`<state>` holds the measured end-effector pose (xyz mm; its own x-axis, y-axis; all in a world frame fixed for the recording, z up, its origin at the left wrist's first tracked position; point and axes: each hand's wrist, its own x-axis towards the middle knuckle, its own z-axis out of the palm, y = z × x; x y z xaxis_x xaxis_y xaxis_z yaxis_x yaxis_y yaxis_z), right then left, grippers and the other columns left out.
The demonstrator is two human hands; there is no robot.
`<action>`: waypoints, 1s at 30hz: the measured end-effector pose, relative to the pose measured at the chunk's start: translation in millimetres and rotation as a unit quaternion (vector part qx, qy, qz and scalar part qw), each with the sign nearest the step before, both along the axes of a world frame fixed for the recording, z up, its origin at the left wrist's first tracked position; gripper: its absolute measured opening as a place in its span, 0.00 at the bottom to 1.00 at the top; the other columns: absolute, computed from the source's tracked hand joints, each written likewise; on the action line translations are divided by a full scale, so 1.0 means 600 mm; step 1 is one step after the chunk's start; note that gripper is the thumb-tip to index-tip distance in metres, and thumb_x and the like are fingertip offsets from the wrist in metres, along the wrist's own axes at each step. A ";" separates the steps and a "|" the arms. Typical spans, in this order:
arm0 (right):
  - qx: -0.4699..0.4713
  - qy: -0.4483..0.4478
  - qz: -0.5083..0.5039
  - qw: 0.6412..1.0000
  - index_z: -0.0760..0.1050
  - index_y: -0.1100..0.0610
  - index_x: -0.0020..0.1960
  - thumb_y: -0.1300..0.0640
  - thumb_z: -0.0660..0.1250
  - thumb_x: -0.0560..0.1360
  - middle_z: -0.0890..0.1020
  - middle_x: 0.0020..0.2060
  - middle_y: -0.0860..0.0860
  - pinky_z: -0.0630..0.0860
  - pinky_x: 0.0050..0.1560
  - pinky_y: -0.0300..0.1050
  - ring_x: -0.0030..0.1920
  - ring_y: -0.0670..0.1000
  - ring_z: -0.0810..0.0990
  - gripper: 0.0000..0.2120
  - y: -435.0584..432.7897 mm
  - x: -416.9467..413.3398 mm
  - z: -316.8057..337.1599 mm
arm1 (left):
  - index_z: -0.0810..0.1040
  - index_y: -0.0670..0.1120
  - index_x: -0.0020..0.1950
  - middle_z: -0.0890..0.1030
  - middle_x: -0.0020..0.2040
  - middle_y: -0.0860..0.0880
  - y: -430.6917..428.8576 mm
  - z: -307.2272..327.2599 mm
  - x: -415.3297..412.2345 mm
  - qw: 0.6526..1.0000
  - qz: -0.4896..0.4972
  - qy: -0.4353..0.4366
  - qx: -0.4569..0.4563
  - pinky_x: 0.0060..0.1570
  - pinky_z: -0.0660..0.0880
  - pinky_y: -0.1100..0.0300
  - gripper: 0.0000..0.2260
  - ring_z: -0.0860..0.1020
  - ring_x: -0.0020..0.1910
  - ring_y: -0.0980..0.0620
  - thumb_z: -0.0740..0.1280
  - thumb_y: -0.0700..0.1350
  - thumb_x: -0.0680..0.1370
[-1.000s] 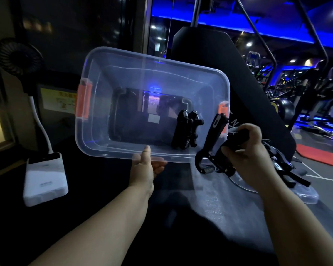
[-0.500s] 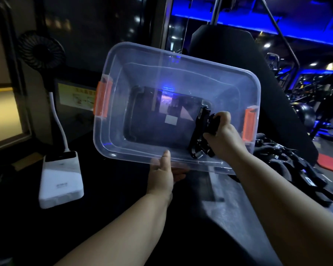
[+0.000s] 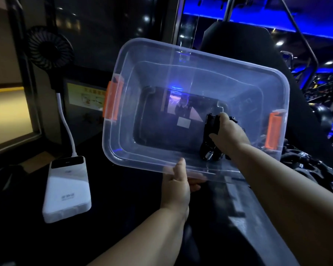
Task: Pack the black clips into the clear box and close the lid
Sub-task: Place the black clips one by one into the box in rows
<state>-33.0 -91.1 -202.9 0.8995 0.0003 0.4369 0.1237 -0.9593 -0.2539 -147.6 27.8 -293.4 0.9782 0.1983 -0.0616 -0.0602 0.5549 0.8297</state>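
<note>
The clear box (image 3: 200, 53), lid off, is tilted with its mouth toward the camera. It has two orange latches (image 3: 112, 100), at its 9 and 3 o'clock ends. Inside at 4 o'clock, the right grip (image 3: 230, 134) closes around a black clip (image 3: 210, 127) with a bare metal spring. Any clips behind the fingers are hidden. The left grip (image 3: 178, 187) pinches the rim at 6 o'clock. A dim heap of clips (image 3: 315, 169) outside the box can't be counted.

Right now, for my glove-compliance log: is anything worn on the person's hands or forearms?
No. The left hand and right hand are bare: no gloves, rings or watch visible. Both forearms are bare to the frame edge, no sleeves. In this dim light a thin band could be missed.
</note>
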 end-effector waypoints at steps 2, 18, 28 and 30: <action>-0.041 -0.018 -0.013 0.999 0.65 0.59 0.59 0.57 0.70 0.72 0.76 0.51 0.60 0.70 0.44 0.50 0.49 0.63 0.76 0.20 0.001 0.006 0.001 | 0.71 0.34 0.60 0.82 0.33 0.42 -0.001 -0.001 0.001 1.000 -0.002 0.008 0.000 0.27 0.74 0.66 0.19 0.81 0.30 0.52 0.58 0.51 0.81; -0.408 -0.020 0.014 0.913 0.71 0.47 0.66 0.35 0.69 0.65 0.64 0.69 0.49 0.43 0.70 0.68 0.73 0.54 0.52 0.33 0.012 0.047 -0.024 | 0.71 0.45 0.54 0.82 0.35 0.43 -0.001 0.009 -0.007 1.000 0.005 0.006 -0.002 0.29 0.74 0.64 0.10 0.82 0.34 0.50 0.58 0.51 0.81; -0.434 0.017 -0.007 0.901 0.66 0.49 0.71 0.29 0.66 0.64 0.59 0.74 0.49 0.42 0.70 0.71 0.75 0.54 0.48 0.41 0.018 0.054 -0.029 | 0.71 0.42 0.54 0.81 0.36 0.39 -0.002 0.009 -0.009 1.000 0.017 0.011 -0.014 0.25 0.72 0.65 0.10 0.81 0.30 0.49 0.59 0.48 0.81; -0.437 0.026 -0.011 0.899 0.64 0.50 0.72 0.28 0.65 0.65 0.58 0.75 0.49 0.42 0.70 0.71 0.76 0.54 0.47 0.43 0.022 0.055 -0.028 | 0.71 0.43 0.53 0.82 0.36 0.39 -0.002 0.008 -0.009 1.000 0.019 0.011 -0.015 0.24 0.72 0.65 0.09 0.81 0.30 0.49 0.59 0.48 0.81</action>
